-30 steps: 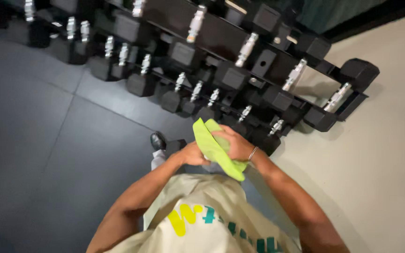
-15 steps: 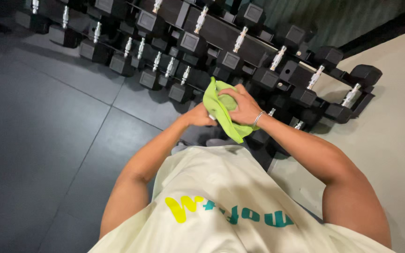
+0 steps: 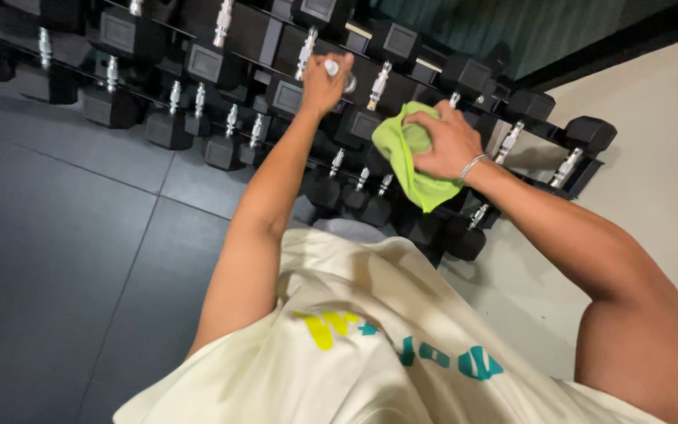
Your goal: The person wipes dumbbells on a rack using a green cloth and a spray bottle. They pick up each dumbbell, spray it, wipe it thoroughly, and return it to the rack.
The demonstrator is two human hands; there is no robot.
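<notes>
Nearest to me hung the front of my cream T-shirt [image 3: 370, 345], its yellow and teal print bunched in folds across my chest. From there both bare arms ran outward toward the rack. My right hand [image 3: 445, 145], a thin silver bracelet [image 3: 472, 165] at the wrist, was closed over a bright lime-green cloth [image 3: 402, 161]; the fingers gripped the upper part of it in a bunch while the rest hung down in a loose point below my palm, just in front of the middle tier of weights. My left hand [image 3: 323, 82] was reaching higher and further, curled around a small clear object with a pale cap, held up near the top tier; I could not tell exactly what it was, only that my fingers were wrapped tight about it. Beyond both hands stood the black dumbbell rack [image 3: 582, 177], slanting across the view in several tiers, loaded with black hexagonal dumbbells [image 3: 590, 133] whose chrome handles caught the light. The smaller weights sat on the lowest tier near the floor. Under and to the left of it all lay dark grey rubber floor tiles [image 3: 64, 251], and to the right rose a plain pale wall [image 3: 653, 102].
</notes>
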